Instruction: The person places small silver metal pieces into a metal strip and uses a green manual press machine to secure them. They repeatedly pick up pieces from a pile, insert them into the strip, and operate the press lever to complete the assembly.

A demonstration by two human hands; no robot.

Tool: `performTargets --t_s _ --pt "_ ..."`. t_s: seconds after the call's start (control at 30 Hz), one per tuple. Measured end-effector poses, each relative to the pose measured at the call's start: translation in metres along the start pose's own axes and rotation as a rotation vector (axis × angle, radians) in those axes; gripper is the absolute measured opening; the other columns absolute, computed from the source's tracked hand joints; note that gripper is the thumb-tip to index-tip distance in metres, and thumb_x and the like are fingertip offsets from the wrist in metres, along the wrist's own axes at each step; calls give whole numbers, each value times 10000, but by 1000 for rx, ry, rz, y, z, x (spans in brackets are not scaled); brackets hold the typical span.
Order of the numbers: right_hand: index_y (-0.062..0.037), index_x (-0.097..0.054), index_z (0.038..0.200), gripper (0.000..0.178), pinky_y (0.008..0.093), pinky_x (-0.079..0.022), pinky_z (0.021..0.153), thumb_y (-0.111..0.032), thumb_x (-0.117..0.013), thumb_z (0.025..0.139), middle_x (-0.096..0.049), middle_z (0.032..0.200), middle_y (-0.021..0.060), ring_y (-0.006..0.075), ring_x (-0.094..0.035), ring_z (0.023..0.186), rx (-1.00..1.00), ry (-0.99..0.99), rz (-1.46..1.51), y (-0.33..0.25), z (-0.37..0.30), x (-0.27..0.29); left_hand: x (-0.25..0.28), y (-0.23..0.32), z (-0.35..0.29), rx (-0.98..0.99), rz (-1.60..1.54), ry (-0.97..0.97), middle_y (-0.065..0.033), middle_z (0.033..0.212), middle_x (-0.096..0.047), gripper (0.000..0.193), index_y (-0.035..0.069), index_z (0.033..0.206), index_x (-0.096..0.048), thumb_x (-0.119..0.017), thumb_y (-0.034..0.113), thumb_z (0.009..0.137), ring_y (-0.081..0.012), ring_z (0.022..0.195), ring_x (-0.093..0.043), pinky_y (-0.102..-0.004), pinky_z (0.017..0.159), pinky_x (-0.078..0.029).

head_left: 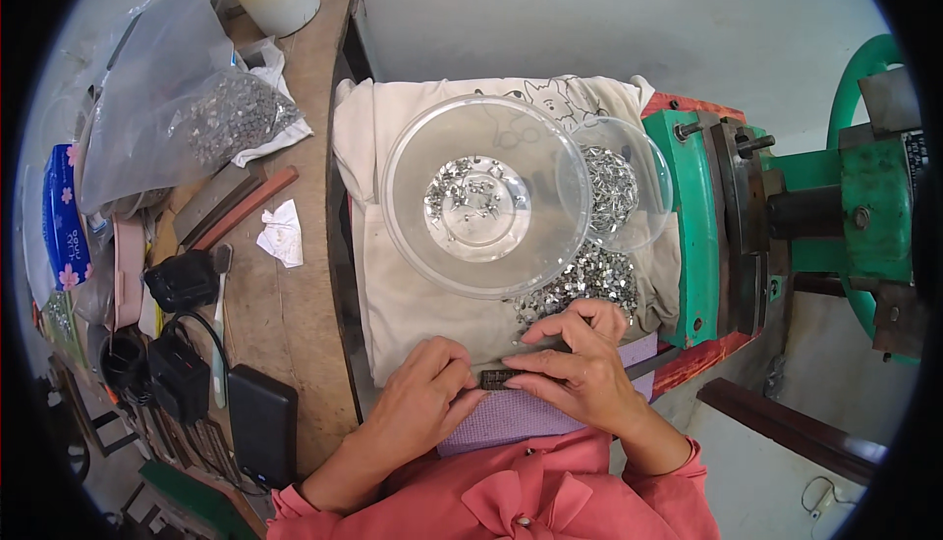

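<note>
Both hands meet over a narrow dark metal bar (496, 379) lying on a purple cloth pad (511, 417). My left hand (424, 390) pinches the bar's left end. My right hand (582, 361) lies along its right part, fingers pressed flat on it. Just beyond my right hand is a loose heap of small shiny metal pieces (580, 283) on a cream cloth (413, 295). A large clear plastic bowl (403, 196) holds several of the same pieces, and a smaller clear bowl (656, 187) beside it holds many more.
A green press machine (702, 236) with a handwheel stands at the right. A wooden bench (295, 304) at the left carries a plastic bag of metal pieces (231, 118), a crumpled paper, black chargers (182, 280) and a dark power bank (260, 422).
</note>
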State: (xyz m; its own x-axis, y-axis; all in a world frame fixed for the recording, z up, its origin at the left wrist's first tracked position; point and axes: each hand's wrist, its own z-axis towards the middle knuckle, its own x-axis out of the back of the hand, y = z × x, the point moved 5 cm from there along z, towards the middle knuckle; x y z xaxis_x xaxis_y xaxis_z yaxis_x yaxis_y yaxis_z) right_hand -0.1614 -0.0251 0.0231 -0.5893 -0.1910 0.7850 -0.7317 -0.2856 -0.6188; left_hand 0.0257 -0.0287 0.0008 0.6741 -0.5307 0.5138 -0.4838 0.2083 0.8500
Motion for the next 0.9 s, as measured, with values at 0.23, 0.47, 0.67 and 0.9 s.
performTargets --t_s 0.23,0.47,0.67,0.9 --pt "-217 -819 914 285 404 -256 948 -296 -874 646 -617 1001 -64 235 -462 1044 -30 20 3 -6 6 -12 1 0 0 0 -25 20 -115 1036 -569 214 -12 863 -648 -811 81 759 -301 940 -595 -378 779 -497" --pt "-219 -807 849 207 433 -251 921 -307 -863 670 -602 997 -64 245 -468 1049 -52 44 -30 -11 8 -16 0 -1 -2 -11 -28 24 -116 1034 -568 216 -10 859 -637 -808 78 760 -301 940 -592 -378 777 -497" --pt "-210 -806 825 192 428 -249 938 -283 -872 660 -613 993 -66 240 -474 1054 -64 36 15 -8 5 -16 -1 -2 -1 -3 -30 19 -114 1034 -568 213 -8 858 -644 -809 83 759 -300 933 -594 -382 781 -497" --pt "-183 -793 805 148 447 -246 955 -275 -849 703 -612 979 -56 254 -466 1090 -74 28 58 -5 3 -16 0 0 0 1 -18 16 -110 1031 -572 215 -2 848 -647 -817 83 749 -296 928 -597 -380 780 -495"
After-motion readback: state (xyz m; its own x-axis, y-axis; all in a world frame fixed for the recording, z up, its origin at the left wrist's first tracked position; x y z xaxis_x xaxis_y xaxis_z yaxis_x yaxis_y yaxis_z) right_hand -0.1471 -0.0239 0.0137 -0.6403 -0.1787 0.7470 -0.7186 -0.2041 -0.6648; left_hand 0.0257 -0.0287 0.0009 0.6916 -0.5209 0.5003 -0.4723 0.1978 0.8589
